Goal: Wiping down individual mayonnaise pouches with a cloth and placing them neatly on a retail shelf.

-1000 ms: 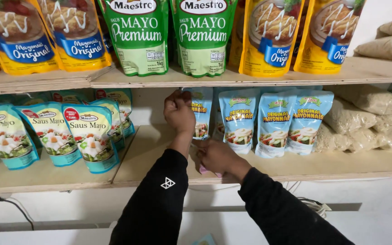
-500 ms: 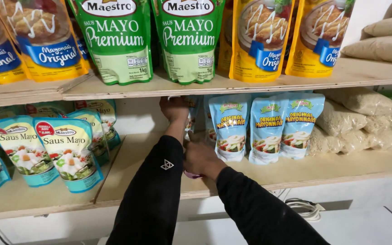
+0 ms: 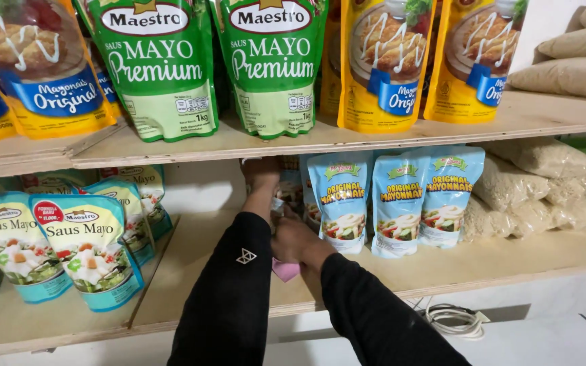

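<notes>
Head view: left hand (image 3: 262, 175) reaches deep at twelve o'clock, grip hidden, cannot tell; right hand (image 3: 293, 238) closes on a pink cloth (image 3: 285, 270) on the lower shelf (image 3: 510, 261); best worked gently beside the light-blue mayonnaise pouches (image 3: 395, 203) at three o'clock; cloth small, soft, crumpled.

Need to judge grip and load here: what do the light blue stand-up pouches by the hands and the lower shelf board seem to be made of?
Light blue stand-up pouches: apparently flexible plastic film, glossy; they catch highlights and bulge softly. Pale wooden lower shelf board: looks like unpainted plywood, matte, with faint grain and a layered front edge. The left hand reaches behind the pouches; the right hand sits beside them.
</notes>
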